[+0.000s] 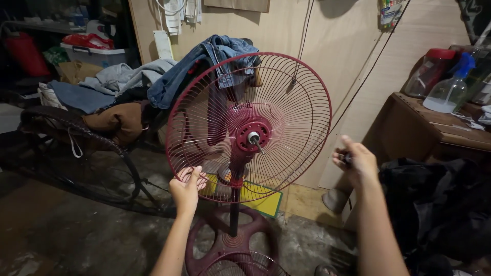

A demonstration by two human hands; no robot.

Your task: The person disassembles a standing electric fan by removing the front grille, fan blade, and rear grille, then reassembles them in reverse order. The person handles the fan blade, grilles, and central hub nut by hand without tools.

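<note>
A second wire grille point(240, 265) lay nearest the camera on the red round base point(225, 240) of a standing fan on a stained concrete floor point(61, 230). Above it, the left hand point(187, 187) gripped the lower rim of the fan's red rear guard point(286, 92), fingers curled through the wires. The right hand point(355, 159), held apart from the fan, was closed around a small dark object point(347, 159) too hidden to identify. The bare motor shaft point(254, 138) stood at the guard's centre. Behind, jeans point(204, 64) and other clothes were heaped on a chair, and a spray bottle point(449, 89) stood on a wooden table point(424, 125) by the plywood wall.
</note>
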